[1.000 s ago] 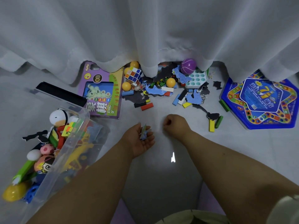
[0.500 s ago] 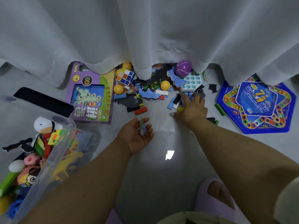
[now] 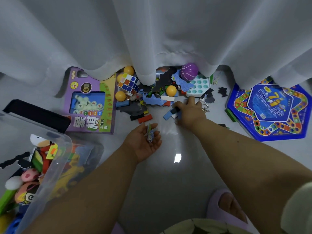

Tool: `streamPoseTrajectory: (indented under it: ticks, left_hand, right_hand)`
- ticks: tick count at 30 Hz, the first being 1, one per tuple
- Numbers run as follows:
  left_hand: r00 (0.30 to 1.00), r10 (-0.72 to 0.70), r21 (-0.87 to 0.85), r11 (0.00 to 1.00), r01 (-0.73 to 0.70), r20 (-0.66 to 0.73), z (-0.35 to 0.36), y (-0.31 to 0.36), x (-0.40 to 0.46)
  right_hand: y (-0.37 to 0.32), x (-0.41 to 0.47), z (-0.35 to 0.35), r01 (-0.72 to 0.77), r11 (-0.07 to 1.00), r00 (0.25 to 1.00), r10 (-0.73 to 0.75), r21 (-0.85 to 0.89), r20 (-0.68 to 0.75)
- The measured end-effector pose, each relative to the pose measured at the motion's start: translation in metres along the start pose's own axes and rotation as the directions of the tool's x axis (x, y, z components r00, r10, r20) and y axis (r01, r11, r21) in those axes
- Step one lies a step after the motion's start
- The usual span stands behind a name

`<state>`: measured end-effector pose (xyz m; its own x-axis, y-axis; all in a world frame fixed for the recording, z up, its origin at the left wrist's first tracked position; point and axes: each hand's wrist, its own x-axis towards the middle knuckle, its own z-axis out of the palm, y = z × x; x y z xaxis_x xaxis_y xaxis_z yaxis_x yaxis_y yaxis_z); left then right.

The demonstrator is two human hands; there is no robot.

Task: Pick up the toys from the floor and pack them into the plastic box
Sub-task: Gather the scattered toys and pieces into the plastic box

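- The right hand [image 3: 190, 114] reaches into the scatter of small blocks and puzzle pieces at the foot of the curtain [image 3: 168, 39], its fingers curled down over a light blue block [image 3: 168, 114] and a dark piece beside it; whether it truly has hold of them cannot be told from this angle.
- The left hand [image 3: 143, 142] lies palm up on the floor, fingers loosely open, cradling a small figure and a white die [image 3: 150, 140].
- The plastic box [image 3: 55, 159] stands at the lower left, well apart from the pile and already heaped with soft toys.
- To do this step well, the right hand would best gather several flat blocks in one sweep, drop them into the waiting left palm, and only then carry the load to the box, since thin pieces on smooth tile are likely to slide away from a fingertip pinch.
- The balls, such as the purple ball [image 3: 189, 71], may roll if nudged, so they are better lifted singly.
- The purple game box [image 3: 91, 102] reads "XIANG QI" beside large Chinese characters.
- The blue board game [image 3: 270, 108] shows a big yellow "7"; its smaller print is too fine to read.
- A Rubik's cube [image 3: 128, 83] sits just beside the purple game box.
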<state>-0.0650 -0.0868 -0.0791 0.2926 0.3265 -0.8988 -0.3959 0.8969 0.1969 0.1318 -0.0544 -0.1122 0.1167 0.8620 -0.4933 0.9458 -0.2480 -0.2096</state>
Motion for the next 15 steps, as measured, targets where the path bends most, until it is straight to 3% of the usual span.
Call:
streamPoseTrajectory:
  ticks: [7,12,15]
  left_hand:
    - [1.0,0.005,-0.003,1.0,-0.005,-0.017,-0.002,-0.001,0.0]
    - [0.999,0.014,-0.005,1.0,-0.014,-0.039,-0.004,-0.001,-0.001]
    - [0.999,0.011,-0.013,1.0,-0.011,-0.044,-0.005,-0.002,-0.001]
  right_hand:
    - [-0.006,-0.007,-0.002,0.004,1.0,0.995,-0.003,-0.019,0.096]
    - [-0.008,-0.013,0.004,0.137,0.984,0.974,-0.154,0.112,0.167]
    - [-0.007,-0.013,0.0,0.201,0.979,0.965,-0.204,0.035,0.163]
